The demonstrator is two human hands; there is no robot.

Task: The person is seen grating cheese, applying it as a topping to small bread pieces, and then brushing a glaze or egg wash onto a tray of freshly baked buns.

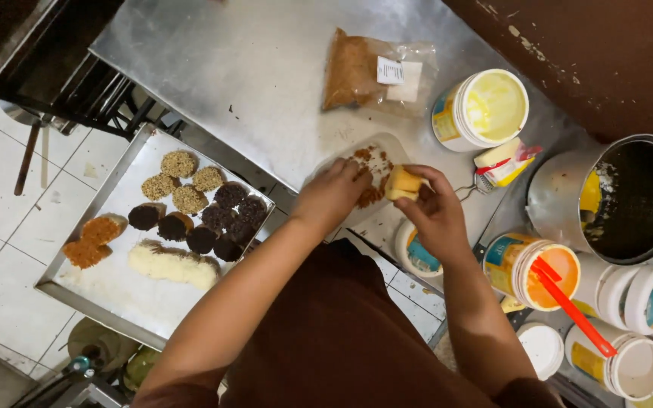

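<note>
My right hand (436, 215) grips a small yellow piece of bread or cake (403, 182) above a white plate (391, 145) that carries brown crumbs (368, 193). My left hand (334, 193) rests on the same plate, fingers down in the crumbs; whether it pinches any is hidden. Left of me a metal tray (119, 279) holds coated pieces: several dark chocolate ones (224, 219), beige nut-covered ones (179, 181), orange crumb ones (92, 242) and a long white grated-topped one (175, 264).
On the steel table (251, 68) lie a clear bag of brown crumbs (357, 72), an open tub of yellow spread (485, 109) and a wrapped block (504, 162). At right: a large metal pot (629, 200), an orange-filled tub with red spatula (549, 276), several white tubs (629, 363).
</note>
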